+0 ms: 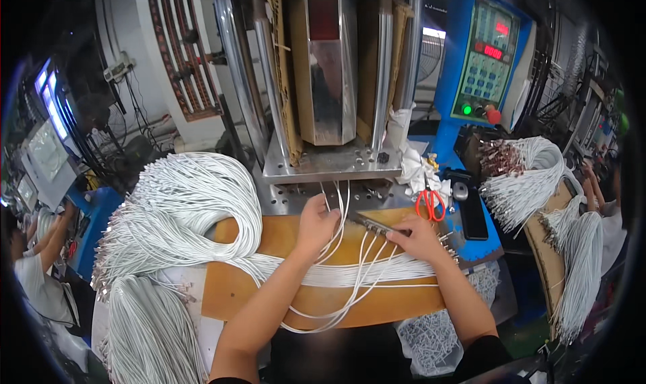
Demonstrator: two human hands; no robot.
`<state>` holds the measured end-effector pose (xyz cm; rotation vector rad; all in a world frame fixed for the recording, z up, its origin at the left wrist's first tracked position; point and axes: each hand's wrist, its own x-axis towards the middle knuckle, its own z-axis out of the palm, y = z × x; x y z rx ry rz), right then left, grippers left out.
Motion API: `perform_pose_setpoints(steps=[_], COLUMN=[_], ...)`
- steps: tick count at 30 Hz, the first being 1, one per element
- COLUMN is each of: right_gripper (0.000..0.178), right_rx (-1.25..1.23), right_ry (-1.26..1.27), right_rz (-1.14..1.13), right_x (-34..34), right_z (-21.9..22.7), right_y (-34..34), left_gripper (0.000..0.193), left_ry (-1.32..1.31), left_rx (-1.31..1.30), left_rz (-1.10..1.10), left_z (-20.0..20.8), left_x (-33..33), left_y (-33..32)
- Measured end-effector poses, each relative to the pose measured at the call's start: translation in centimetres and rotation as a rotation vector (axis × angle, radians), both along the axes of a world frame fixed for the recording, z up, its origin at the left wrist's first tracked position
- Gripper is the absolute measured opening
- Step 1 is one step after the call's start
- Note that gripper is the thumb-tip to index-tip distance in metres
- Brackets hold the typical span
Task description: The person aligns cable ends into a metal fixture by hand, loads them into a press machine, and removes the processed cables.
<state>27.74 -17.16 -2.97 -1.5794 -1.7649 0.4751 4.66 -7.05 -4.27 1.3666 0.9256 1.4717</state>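
Observation:
My left hand (316,224) is closed on a few thin white cables (342,212) in front of the press; their upper ends run up under its steel plate. My right hand (416,239) grips the right end of a narrow dark metal bar (371,223). Several white cables (364,253) hang down from this bar and loop toward me. Beneath both hands, a long bundle of white cables (397,270) lies across the brown board (232,296). What sits in the bar's slots is too small to make out.
The steel press (330,161) stands directly ahead. Large white cable coils (195,189) lie at left, more cable bundles (528,175) at right. Red-handled scissors (431,205) and a black phone (474,214) rest beside a blue control panel (488,61). A bin of small parts (431,340) sits near me. Other people work at both sides.

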Motion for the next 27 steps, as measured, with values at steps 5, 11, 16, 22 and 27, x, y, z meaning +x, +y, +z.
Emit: perform_pose_setpoints(steps=[5,11,16,22,27], right_gripper=[0.031,0.032,0.038,0.036,0.035], right_rx=[-0.195,0.169,0.269,0.228,0.2], right_ry=[0.053,-0.225,-0.463,-0.401,-0.309], right_rz=[0.046,0.021,0.012,-0.081,-0.08], right_x=[-1.6,-1.4,0.7,0.5,-1.0], right_z=[1.7,3.1,-0.1,-2.9,-2.1], right_y=[0.8,6.3,21.0,24.9,25.4], left_gripper=[0.017,0.015,0.016,0.02,0.023], left_ry=[0.017,0.066,-0.029,-0.052,-0.233], left_rx=[-0.487,-0.552,-0.597,-0.608,-0.6], left_rz=[-0.32,-0.695,-0.709,-0.765,-0.852], left_z=[1.5,4.0,2.0,1.7,1.9], left_x=[-1.5,-3.8,-4.2,-5.1,-4.7], left_y=[4.6,3.4,3.3,3.6,3.9])
